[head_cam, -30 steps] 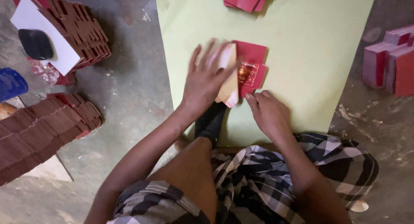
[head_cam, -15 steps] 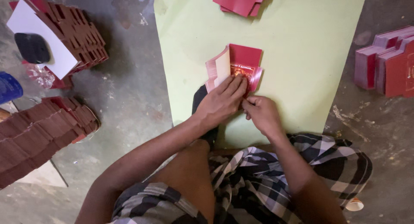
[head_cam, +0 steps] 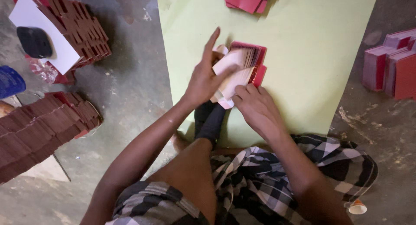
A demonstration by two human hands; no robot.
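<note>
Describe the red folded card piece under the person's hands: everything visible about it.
The red card piece lies on the pale green sheet, partly folded, its cream inner flaps raised. It looks like thin printed cardboard. The left hand presses the flaps from the left; the right hand pins its near corner. Its print is too blurred to tell.

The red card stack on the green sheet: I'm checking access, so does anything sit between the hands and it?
Nothing visible does. The left hand and right hand already touch the red card stack on the green sheet.
</note>
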